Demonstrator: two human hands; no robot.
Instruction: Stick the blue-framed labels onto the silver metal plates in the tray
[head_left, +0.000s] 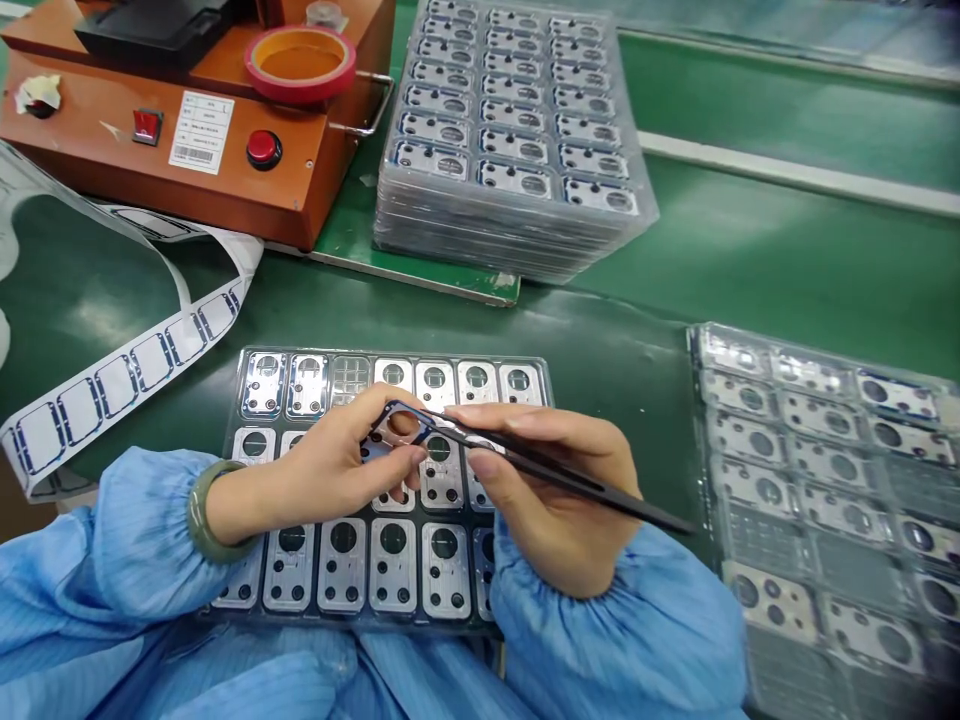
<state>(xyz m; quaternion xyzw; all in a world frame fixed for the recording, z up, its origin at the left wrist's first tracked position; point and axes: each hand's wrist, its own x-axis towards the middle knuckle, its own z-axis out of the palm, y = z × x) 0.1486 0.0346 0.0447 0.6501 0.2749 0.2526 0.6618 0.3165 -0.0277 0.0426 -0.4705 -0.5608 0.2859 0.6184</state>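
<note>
Pinched between the thumb and fingers of my left hand (337, 455) is a small metal plate (399, 424) with a large round hole and a dark blue edge. My right hand (566, 480) grips black tweezers (577, 482), their tips at the right edge of that plate. Both hands are above a clear plastic tray (547, 385) of similar metal plates set in pockets. One pocket (350, 380) in its back row holds no plate. My hands and the held plate hide part of the tray's middle row.
A strip of adhesive frames (120, 385) curls at the left. Behind it stands an orange machine (225, 190) with red buttons and a red tape roll (300, 65) on top. A tall stack of filled trays (510, 210) is at the back; another tray (806, 560), partly filled, lies right.
</note>
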